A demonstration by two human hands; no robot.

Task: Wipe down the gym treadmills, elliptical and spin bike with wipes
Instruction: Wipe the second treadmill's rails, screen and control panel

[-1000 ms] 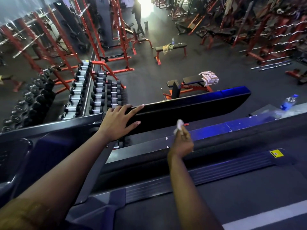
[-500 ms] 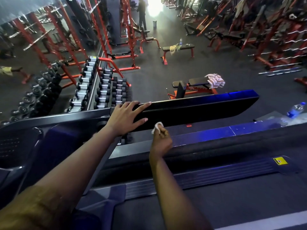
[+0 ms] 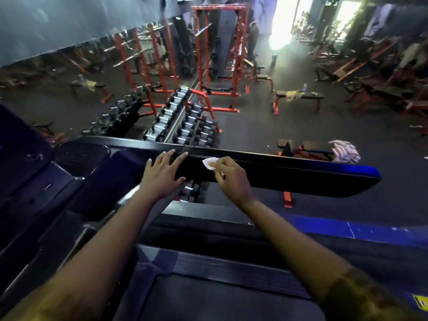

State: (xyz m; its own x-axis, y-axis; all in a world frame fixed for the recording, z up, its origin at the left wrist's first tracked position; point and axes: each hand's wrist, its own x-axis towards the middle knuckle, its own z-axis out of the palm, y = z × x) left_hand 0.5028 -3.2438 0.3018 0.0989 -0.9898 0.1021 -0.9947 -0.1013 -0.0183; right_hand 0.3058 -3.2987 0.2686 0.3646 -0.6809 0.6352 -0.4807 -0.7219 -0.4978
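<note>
I stand on a treadmill whose black side handrail (image 3: 289,173) runs across the middle of the view. My left hand (image 3: 163,174) lies flat on the rail's left part with fingers spread over its top. My right hand (image 3: 231,179) presses a small white wipe (image 3: 209,163) against the rail, just right of the left hand. The treadmill belt (image 3: 220,302) and its dark side step (image 3: 231,269) lie below my arms. The console's dark edge (image 3: 34,177) fills the left side.
Beyond the rail are a dumbbell rack (image 3: 185,126), red squat racks (image 3: 220,54), a flat bench (image 3: 298,97) and an incline bench with a striped towel (image 3: 345,150). A person (image 3: 253,40) stands far back near the bright doorway. A blue-lit strip (image 3: 359,232) runs at right.
My right hand rose from the low blue-lit strip up onto the handrail, beside the left hand, with the wipe in it. The view tilted up and turned left. The left hand stayed on the rail.
</note>
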